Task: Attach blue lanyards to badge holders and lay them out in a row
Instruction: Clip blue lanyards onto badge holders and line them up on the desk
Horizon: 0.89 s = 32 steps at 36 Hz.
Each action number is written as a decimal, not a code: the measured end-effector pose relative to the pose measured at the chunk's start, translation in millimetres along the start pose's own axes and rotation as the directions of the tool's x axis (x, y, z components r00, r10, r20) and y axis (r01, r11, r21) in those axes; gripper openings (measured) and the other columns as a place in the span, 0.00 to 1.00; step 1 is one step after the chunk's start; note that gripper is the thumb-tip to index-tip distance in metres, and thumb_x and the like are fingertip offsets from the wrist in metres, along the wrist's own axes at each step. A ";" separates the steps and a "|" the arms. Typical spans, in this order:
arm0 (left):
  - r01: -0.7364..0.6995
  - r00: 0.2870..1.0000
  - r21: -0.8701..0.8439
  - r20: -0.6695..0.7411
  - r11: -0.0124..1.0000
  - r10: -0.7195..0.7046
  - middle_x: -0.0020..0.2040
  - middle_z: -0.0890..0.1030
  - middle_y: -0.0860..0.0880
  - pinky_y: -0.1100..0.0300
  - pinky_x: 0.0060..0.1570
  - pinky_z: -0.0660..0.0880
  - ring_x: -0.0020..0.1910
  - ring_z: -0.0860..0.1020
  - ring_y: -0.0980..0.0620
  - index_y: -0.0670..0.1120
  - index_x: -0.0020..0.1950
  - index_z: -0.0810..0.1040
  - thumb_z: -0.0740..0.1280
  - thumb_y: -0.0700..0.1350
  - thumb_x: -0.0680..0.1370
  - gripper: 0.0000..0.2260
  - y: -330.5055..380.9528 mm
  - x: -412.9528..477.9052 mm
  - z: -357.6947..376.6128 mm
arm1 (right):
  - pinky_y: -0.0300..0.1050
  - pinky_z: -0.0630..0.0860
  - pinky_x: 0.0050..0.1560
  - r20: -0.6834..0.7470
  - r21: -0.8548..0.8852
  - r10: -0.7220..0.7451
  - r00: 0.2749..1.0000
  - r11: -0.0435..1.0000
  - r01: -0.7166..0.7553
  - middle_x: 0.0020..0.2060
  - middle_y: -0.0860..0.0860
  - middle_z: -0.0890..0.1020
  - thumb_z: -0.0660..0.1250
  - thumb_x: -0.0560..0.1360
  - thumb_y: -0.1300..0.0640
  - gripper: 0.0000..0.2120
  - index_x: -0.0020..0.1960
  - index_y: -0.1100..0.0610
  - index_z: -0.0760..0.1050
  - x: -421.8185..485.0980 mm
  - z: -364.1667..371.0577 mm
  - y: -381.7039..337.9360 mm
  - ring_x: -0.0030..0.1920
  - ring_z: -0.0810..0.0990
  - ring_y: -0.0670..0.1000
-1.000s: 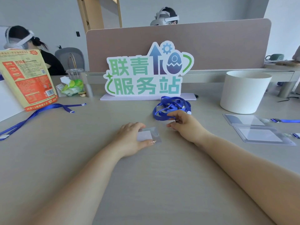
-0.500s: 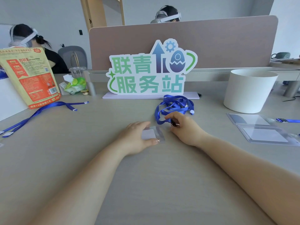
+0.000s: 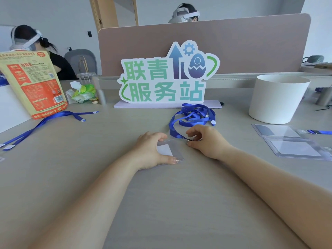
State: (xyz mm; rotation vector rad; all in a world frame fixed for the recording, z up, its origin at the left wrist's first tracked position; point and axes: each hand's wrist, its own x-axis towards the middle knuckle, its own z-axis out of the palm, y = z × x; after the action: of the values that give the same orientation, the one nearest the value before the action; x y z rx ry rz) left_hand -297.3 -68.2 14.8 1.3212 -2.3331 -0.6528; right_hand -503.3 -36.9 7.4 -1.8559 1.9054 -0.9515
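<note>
Left grip [image 3: 149,151] holds the badge holder [image 3: 169,150] (lying flat); right grip [image 3: 208,141] pinches the lanyard clip [image 3: 189,140].

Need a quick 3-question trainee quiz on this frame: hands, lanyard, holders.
1. True or false: the left hand holds a badge holder down on the table.
2. What does the right hand pinch? A) the clip end of the bunched blue lanyard; B) a pen; C) a stapler.
3. Fill in: ___ other badge holders lie at the table's right, in front of the white tub.
Key: 1 true; 2 A; 3 two.
</note>
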 end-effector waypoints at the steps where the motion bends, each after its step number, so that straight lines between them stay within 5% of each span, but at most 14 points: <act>1: 0.005 1.000 -0.008 0.005 1.000 -0.005 0.65 0.68 0.51 0.55 0.68 0.65 0.68 0.65 0.53 0.52 0.70 0.68 0.78 0.57 0.62 0.39 -0.6 -0.3 0.3 | 0.38 0.71 0.53 0.002 -0.005 0.002 1.000 1.000 -0.002 0.52 0.46 0.78 0.70 0.73 0.57 0.16 0.60 0.55 0.75 0.0 -0.2 0.0 0.47 0.77 0.47; 14: -0.044 0.996 0.118 0.082 0.992 0.034 0.71 0.62 0.54 0.58 0.70 0.58 0.71 0.57 0.52 0.54 0.75 0.60 0.73 0.64 0.65 0.43 2.0 -8.2 0.2 | 0.40 0.72 0.47 0.016 0.038 -0.058 0.998 0.998 0.058 0.40 0.48 0.76 0.66 0.74 0.62 0.05 0.48 0.55 0.74 -6.8 -1.7 -3.0 0.41 0.73 0.50; 18: -0.037 0.996 0.156 0.083 0.987 0.025 0.70 0.63 0.54 0.59 0.69 0.58 0.71 0.58 0.52 0.54 0.74 0.61 0.73 0.66 0.64 0.43 4.0 -8.9 0.0 | 0.28 0.68 0.39 -0.007 0.072 -0.061 0.998 0.995 0.062 0.36 0.42 0.72 0.68 0.73 0.63 0.08 0.45 0.53 0.71 -7.2 -1.9 -2.6 0.37 0.72 0.45; 22: -0.024 0.997 0.089 0.079 0.996 0.017 0.65 0.68 0.54 0.59 0.67 0.61 0.68 0.62 0.52 0.53 0.74 0.62 0.75 0.63 0.63 0.43 4.8 -8.9 0.7 | 0.24 0.68 0.40 -0.013 0.110 -0.034 0.999 0.993 0.035 0.40 0.43 0.75 0.70 0.72 0.62 0.10 0.48 0.52 0.72 -7.2 0.0 -4.1 0.42 0.75 0.43; 26: 0.012 0.996 0.029 0.087 1.000 -0.014 0.60 0.69 0.55 0.56 0.67 0.65 0.65 0.66 0.53 0.52 0.73 0.63 0.77 0.60 0.62 0.43 7.2 -7.9 -0.2 | 0.37 0.75 0.51 -0.027 0.136 -0.023 0.999 0.990 0.027 0.55 0.50 0.77 0.71 0.72 0.63 0.11 0.48 0.50 0.75 -6.2 -0.4 -5.6 0.50 0.81 0.45; 32: 0.035 0.996 -0.023 0.083 0.999 -0.033 0.60 0.69 0.55 0.55 0.66 0.67 0.64 0.67 0.53 0.50 0.75 0.59 0.79 0.59 0.60 0.49 8.1 -5.9 -0.5 | 0.36 0.72 0.50 -0.031 0.203 0.010 0.999 0.979 -0.004 0.58 0.50 0.77 0.70 0.72 0.65 0.11 0.52 0.55 0.78 -9.0 -1.6 -8.5 0.53 0.80 0.47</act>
State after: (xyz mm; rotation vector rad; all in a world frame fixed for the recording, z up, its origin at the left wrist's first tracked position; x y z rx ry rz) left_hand -299.7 -59.5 19.3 1.3498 -2.3643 -0.7571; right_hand -496.9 -27.3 12.1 -1.7251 1.7579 -1.1341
